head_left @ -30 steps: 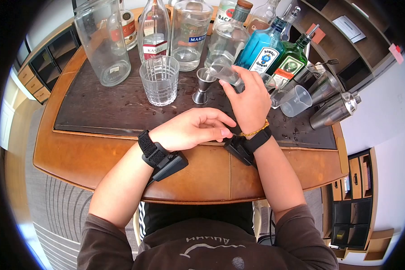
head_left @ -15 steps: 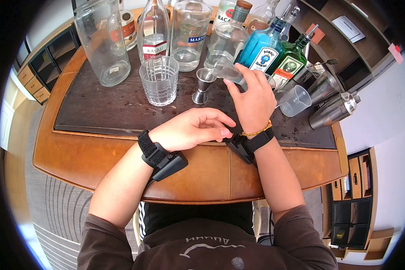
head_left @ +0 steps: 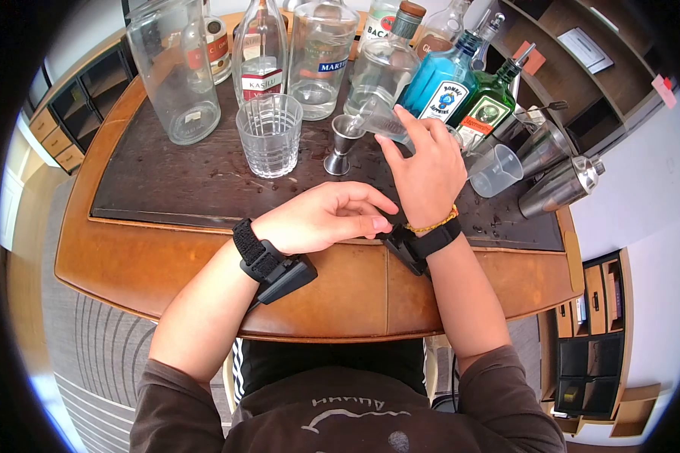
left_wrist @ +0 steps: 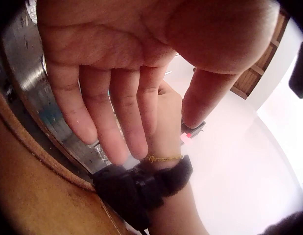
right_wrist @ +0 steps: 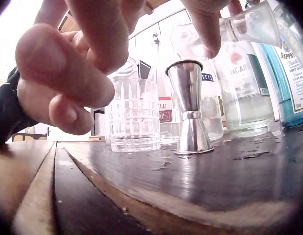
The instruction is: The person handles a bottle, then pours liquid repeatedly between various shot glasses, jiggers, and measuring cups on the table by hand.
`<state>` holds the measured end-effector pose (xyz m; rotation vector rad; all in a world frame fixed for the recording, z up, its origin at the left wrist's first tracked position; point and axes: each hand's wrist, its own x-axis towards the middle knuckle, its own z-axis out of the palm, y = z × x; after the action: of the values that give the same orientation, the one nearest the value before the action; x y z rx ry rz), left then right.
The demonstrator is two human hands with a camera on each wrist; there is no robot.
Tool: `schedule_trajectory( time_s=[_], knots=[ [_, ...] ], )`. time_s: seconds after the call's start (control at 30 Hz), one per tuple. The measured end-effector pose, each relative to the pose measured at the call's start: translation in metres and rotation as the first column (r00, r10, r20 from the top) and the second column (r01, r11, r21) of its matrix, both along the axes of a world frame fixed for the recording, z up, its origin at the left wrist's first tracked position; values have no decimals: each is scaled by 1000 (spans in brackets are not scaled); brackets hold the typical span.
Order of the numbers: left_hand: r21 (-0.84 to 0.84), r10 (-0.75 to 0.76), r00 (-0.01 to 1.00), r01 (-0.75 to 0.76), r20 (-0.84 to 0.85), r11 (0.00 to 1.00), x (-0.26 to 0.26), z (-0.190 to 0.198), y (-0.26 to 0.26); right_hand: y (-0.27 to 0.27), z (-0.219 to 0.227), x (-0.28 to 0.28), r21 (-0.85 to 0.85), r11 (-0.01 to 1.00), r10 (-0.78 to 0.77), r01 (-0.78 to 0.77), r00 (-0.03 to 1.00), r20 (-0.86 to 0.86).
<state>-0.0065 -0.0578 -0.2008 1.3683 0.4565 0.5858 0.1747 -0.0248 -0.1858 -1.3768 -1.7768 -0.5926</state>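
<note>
The right hand (head_left: pixel 431 170) pinches a small clear plastic cup (head_left: pixel 383 121), tilted with its mouth toward the metal jigger (head_left: pixel 343 145). In the right wrist view the jigger (right_wrist: pixel 190 107) stands upright on the dark table surface. Left of it is a cut-glass tumbler (head_left: pixel 270 140) that looks empty. The left hand (head_left: pixel 329 217) hangs by the table's front edge, fingers loosely bent, near the right wrist. In the left wrist view the palm and fingers of the left hand (left_wrist: pixel 112 73) hold nothing.
Behind stand a tall glass jar (head_left: pixel 175 90), several clear bottles, a blue bottle (head_left: pixel 440 87) and a green bottle (head_left: pixel 491 106). On the right are a measuring cup (head_left: pixel 497 172) and a metal shaker (head_left: pixel 559 189). Small wet spots dot the dark surface.
Since a second ago, the right hand has moved slightly to the right and the small cup has changed its tilt over the jigger's side. The left hand has hardly moved.
</note>
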Motion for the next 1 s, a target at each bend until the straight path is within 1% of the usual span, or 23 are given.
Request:
schedule_trajectory(
  time_s=[0.33,0.53,1.0],
  knots=[
    [19,-5,1000,5,19,1000,0,-3,0,0,0,1,66,998,-9,5,998,58],
    [11,-10,1000,10,1,1000,0,0,0,1,1,1,55,998,-17,14,998,62],
    [50,-9,1000,9,-4,999,0,-1,1,0,2,1,57,998,-23,18,997,75]
  ],
)
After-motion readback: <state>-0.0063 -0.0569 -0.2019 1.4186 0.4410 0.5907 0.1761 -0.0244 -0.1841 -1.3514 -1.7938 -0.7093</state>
